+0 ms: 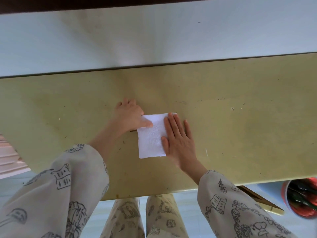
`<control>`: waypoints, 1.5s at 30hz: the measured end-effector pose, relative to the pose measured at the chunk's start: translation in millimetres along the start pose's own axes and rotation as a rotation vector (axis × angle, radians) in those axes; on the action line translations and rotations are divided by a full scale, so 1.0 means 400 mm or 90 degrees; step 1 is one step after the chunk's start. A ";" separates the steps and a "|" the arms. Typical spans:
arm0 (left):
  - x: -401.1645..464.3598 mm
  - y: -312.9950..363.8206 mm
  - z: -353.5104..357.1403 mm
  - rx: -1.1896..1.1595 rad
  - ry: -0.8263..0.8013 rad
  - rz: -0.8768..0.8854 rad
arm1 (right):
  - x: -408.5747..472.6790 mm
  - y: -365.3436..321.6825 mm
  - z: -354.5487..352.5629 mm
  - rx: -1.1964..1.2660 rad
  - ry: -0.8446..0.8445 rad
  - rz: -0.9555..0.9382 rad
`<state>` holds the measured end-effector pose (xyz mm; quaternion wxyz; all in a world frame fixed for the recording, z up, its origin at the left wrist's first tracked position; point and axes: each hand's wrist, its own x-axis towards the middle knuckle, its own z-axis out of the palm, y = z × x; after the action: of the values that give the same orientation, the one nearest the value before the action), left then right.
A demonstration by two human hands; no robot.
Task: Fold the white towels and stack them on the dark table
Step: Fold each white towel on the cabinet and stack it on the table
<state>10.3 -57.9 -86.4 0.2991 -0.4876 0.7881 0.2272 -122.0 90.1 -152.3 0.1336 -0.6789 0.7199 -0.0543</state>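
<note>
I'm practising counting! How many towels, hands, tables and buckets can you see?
White towel, folded, on the table: 1
Hands, left hand and right hand, both on the towel: 2
Yellowish table: 1
Red bucket on the floor: 1
Total: 5

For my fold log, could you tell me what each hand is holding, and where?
The left hand grips the folded white towel at its far left corner; the right hand only presses flat on its right edge.

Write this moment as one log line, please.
step: folding | towel: folded, on table | left hand: holds its far left corner | right hand: flat, pressing
</note>
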 end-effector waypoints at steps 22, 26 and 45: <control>-0.073 -0.036 0.276 0.039 0.284 0.180 | 0.007 -0.003 -0.009 -0.012 -0.021 -0.003; -0.080 -0.030 0.264 0.008 0.263 0.174 | 0.006 -0.008 -0.027 -0.016 -0.048 0.000; 0.001 0.141 0.088 -0.075 0.200 -0.019 | -0.012 -0.031 -0.111 0.423 -0.009 0.356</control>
<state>-32.1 -11.3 -108.2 0.1463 -0.5453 0.8033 0.1896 -121.7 89.5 -106.1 0.3594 -0.3786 0.8184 -0.2401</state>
